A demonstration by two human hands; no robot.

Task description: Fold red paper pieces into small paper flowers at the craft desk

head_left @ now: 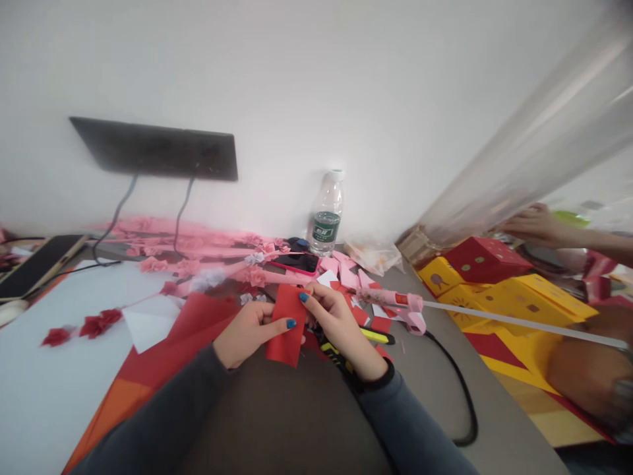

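Between my two hands is a folded strip of red paper (287, 318), held upright above the table. My left hand (251, 332) pinches its lower left part, thumb lying across the front. At the strip's upper right edge my right hand (333, 316) grips it between thumb and fingers; those fingers are partly hidden behind the paper. Just beneath my right hand lies a black and yellow tool (336, 353), mostly covered by the hand. A pink hot glue gun (393, 299) with a long white glue stick (519, 323) rests to the right of it.
Red sheets (178, 343) and a white sheet (44, 369) cover the left side. Pink paper-flower branches (198, 267), a phone (297, 263) and a water bottle (327, 214) stand or lie behind. Yellow boxes (524, 297) and another person's hand (529, 221) are at right; the black cable (467, 396) curves nearby.
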